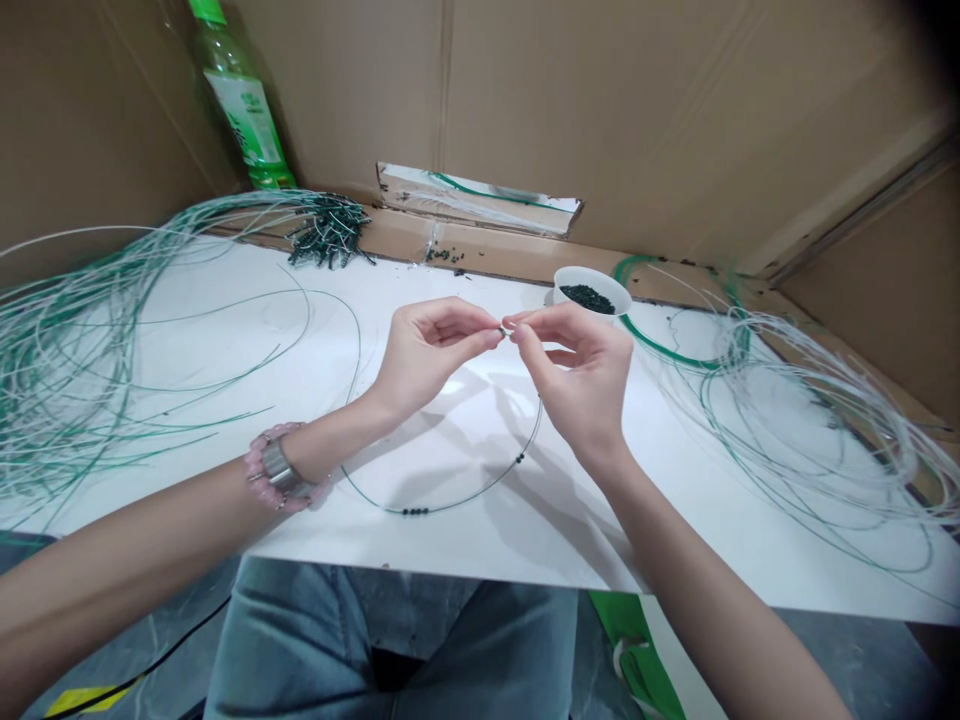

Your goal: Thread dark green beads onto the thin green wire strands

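Bare forearms (127, 560) are stretched over a white desk (480, 550), and both grips are closed: the end of a green wire (457, 505), too small to make out clearly, is pinched at the fingertips (491, 338) of the left hand (431, 355) and right hand (577, 375), lying crosswise between them. Its loop, strung with dark beads (414, 511), is laid below the hands. A white cup (592, 285) of beads is placed just beyond the right hand, the nearer one. A bottle label (244, 115) cannot be read.
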Tool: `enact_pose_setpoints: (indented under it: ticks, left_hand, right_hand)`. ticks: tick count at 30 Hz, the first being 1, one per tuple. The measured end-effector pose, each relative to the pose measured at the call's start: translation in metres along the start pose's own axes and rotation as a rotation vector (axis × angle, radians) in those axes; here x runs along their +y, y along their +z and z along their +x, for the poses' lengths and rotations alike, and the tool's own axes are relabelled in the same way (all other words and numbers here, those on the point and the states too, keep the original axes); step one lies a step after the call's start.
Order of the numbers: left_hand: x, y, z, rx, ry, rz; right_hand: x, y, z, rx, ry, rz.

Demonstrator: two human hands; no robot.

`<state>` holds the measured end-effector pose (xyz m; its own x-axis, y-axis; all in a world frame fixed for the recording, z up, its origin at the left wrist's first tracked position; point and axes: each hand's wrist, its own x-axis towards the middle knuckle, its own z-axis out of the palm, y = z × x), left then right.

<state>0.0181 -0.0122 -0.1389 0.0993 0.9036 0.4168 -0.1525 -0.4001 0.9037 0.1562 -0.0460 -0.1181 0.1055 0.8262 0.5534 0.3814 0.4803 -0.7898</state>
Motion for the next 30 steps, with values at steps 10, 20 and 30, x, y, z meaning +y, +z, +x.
enact_pose_setpoints:
  ticks: [10,20,30]
  left_hand:
    - [-0.003,-0.009,0.000,-0.083,0.294,0.178]
    - [-0.005,-0.011,0.001,-0.122,0.348,0.251]
    - [-0.007,-0.015,0.002,-0.143,0.366,0.290]
  right_hand:
    - [0.003,-0.005,0.001,-0.081,-0.177,-0.139]
    - [0.003,-0.007,0.002,-0.134,-0.240,-0.215]
    - [0.006,-0.010,0.004,-0.203,-0.149,-0.193]
